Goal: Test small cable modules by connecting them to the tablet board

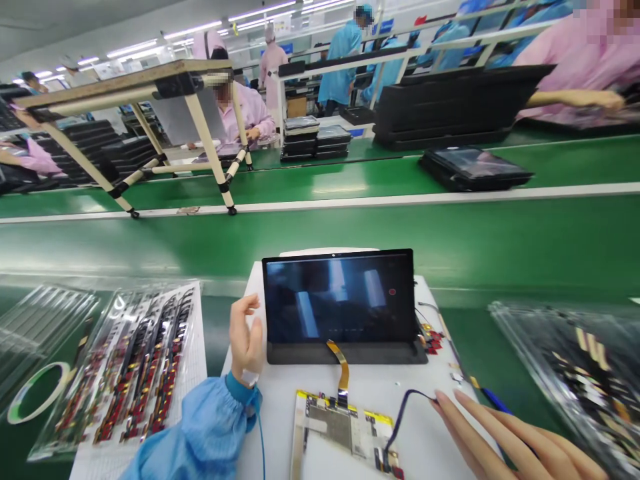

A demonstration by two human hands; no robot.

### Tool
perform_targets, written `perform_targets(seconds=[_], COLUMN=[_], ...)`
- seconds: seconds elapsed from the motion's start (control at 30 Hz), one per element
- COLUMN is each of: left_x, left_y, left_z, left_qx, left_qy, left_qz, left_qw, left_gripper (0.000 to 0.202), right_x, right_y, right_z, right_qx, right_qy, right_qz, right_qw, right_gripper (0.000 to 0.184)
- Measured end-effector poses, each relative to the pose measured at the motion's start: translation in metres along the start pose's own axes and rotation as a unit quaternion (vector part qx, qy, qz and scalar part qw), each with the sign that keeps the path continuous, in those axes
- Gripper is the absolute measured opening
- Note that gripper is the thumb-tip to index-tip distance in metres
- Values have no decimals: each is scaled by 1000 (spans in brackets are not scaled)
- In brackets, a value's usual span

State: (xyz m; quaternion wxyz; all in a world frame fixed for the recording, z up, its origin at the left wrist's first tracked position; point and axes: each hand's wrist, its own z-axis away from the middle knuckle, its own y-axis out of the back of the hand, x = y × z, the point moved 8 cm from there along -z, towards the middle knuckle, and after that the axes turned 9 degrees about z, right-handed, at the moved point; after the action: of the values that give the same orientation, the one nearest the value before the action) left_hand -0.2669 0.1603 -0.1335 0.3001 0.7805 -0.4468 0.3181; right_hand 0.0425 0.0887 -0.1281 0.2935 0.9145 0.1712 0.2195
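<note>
A black tablet screen [340, 303] stands propped on the white work mat [430, 440], joined by an orange flex cable [341, 363] to an open circuit board frame [340, 430] lying in front of it. My left hand [246, 340], in a blue sleeve with a wrist strap, hovers just left of the screen's edge with its fingers loosely apart and holds nothing. My right hand [505, 437] lies at the lower right with fingers stretched out flat, its tips touching a thin dark wire [400, 417] that runs to the board.
A plastic tray of red and black flex parts [135, 363] and a tape roll [37, 390] lie at the left. Another clear tray of parts [585, 373] is at the right. Beyond runs a green conveyor [320, 233] with black trays [473, 168]; other people work opposite.
</note>
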Motion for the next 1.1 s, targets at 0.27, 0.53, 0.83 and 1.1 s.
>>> perform_targets(seconds=[0.27, 0.53, 0.83, 1.1], left_x=[116, 92, 87, 89], left_y=[-77, -171, -169, -168], left_z=[15, 48, 41, 38], left_qx=[-290, -530, -512, -525], left_qy=[-204, -37, 23, 62], left_qz=[15, -93, -68, -52], left_qw=[935, 842, 856, 847], left_gripper=[21, 12, 15, 18], right_x=[-7, -9, -11, -15], right_y=[-1, 9, 19, 22], right_z=[-5, -30, -37, -45], right_qx=[22, 57, 113, 108], right_qy=[-56, -73, -72, -56], right_qz=[-6, -34, -76, -75], right_qw=[998, 995, 988, 990], right_gripper=[29, 7, 13, 26])
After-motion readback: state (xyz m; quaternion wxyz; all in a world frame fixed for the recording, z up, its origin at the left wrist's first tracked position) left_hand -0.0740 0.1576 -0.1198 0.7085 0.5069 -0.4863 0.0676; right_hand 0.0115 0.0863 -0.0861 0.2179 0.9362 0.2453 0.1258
